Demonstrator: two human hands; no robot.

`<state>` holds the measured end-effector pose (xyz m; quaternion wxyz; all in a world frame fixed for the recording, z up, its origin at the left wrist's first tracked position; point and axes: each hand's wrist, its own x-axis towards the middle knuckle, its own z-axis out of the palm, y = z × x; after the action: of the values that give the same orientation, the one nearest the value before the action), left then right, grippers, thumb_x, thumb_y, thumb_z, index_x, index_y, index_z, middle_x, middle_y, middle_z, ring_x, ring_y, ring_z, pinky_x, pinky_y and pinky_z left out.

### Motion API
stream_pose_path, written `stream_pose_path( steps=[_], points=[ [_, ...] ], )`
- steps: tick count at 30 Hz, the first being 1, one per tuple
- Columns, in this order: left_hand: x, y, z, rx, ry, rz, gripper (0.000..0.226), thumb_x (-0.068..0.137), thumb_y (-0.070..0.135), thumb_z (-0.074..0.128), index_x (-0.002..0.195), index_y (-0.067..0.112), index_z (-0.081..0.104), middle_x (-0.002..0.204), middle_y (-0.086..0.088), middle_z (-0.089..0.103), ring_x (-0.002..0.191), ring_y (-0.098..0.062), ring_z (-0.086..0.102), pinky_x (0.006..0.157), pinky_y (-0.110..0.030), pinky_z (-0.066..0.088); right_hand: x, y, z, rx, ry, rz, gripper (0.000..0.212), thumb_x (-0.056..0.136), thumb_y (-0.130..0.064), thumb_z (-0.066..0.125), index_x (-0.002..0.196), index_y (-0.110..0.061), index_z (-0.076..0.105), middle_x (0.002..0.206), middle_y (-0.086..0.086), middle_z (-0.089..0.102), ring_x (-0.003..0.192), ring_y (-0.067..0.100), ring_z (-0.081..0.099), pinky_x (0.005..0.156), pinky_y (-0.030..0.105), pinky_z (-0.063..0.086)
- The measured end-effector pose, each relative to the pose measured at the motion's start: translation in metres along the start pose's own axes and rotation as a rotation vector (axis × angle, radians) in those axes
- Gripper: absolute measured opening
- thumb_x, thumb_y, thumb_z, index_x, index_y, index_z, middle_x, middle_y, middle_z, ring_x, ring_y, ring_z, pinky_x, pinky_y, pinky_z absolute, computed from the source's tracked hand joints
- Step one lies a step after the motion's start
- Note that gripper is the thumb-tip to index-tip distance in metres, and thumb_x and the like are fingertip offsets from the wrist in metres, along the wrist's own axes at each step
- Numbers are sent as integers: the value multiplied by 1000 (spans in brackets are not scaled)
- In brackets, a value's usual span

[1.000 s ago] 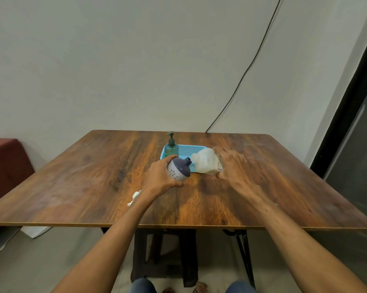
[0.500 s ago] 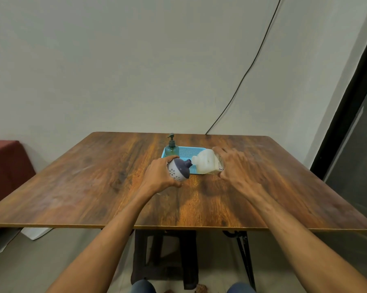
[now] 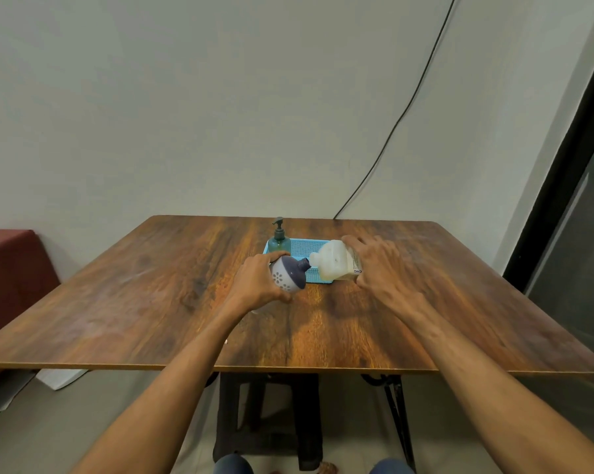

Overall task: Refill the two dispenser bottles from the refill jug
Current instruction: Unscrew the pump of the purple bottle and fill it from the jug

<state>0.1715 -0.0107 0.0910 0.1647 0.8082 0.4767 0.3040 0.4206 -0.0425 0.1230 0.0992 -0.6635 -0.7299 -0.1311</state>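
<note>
My left hand [image 3: 256,283] grips a round white-and-navy dispenser bottle [image 3: 287,277], tilted with its open neck pointing right. My right hand [image 3: 379,268] holds the translucent white refill jug [image 3: 336,265] tipped on its side, its mouth touching the bottle's neck. Both are held just above the table, in front of the blue tray [image 3: 306,247]. A green pump dispenser bottle [image 3: 279,240] stands upright in the tray's left end. Any liquid stream is too small to see.
The wooden table [image 3: 152,302] spreads wide on both sides. A small white object lies on the table, mostly hidden behind my left wrist. A dark red seat [image 3: 11,268] stands at the left, and a black cable runs down the wall behind.
Jug and round bottle have stayed mouth to neck. My view has shifted slightly, so the small white object left of my wrist is now hidden behind it.
</note>
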Motion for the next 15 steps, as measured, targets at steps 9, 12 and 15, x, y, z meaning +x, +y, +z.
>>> stream_pose_path(
  steps=[9,12,15],
  points=[
    [-1,4,-4,-5,4,4,71,64,19,91,127,17,59,123,-4,65,98,-9,56,80,-19,43,-4,-3,-5,-19,74,-23,73,79,-16,73,145,-22,43,138,6,51,124,29,48,100,39,39],
    [-2,5,-4,-9,-2,-5,70,65,19,91,127,17,59,123,-4,65,98,-10,55,82,-21,43,-4,-4,-7,-30,72,-17,73,80,-15,72,146,-23,42,138,7,51,123,30,48,99,39,39],
    [-2,5,-5,3,-6,-7,71,65,20,91,128,18,59,123,-4,65,98,-9,55,76,-14,40,-7,-5,-7,-40,104,-20,72,80,-16,72,145,-23,43,136,6,52,122,29,49,98,39,39]
  ],
)
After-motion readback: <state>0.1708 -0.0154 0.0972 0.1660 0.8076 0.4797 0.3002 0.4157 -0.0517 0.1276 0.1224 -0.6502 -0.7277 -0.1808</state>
